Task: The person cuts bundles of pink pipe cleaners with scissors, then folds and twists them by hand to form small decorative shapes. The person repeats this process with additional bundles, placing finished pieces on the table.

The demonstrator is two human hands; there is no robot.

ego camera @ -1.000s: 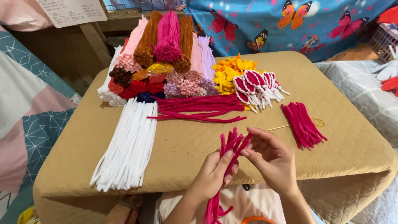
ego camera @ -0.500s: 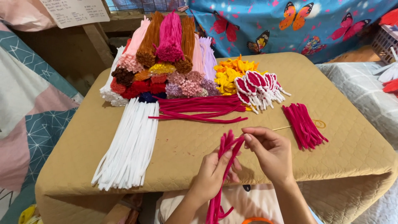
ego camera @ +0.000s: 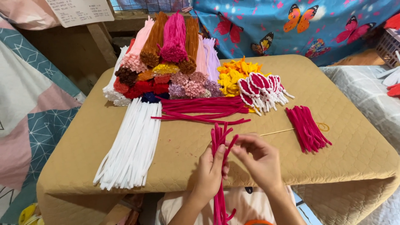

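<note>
My left hand (ego camera: 210,168) grips a bunch of magenta pipe cleaners (ego camera: 218,139) upright over the near edge of the tan quilted table (ego camera: 346,158); their ends hang down past my lap. My right hand (ego camera: 258,160) pinches one stem of that bunch near its top, just right of the left hand. Loose magenta pipe cleaners (ego camera: 204,109) lie flat beyond my hands. A folded magenta bundle (ego camera: 307,128) rests to the right, with a thin wooden stick (ego camera: 277,132) and a rubber band (ego camera: 323,126) beside it.
White pipe cleaners (ego camera: 131,143) fan out at the left. Stacked bundles in pink, orange, red and lilac (ego camera: 166,54) fill the far side, next to yellow pieces (ego camera: 235,75) and red-and-white looped pieces (ego camera: 262,88). A butterfly-print cloth (ego camera: 291,25) hangs behind.
Both hands shifted slightly left with the bunch. The right hand closed in on the stems, and the bunch now stands straighter.
</note>
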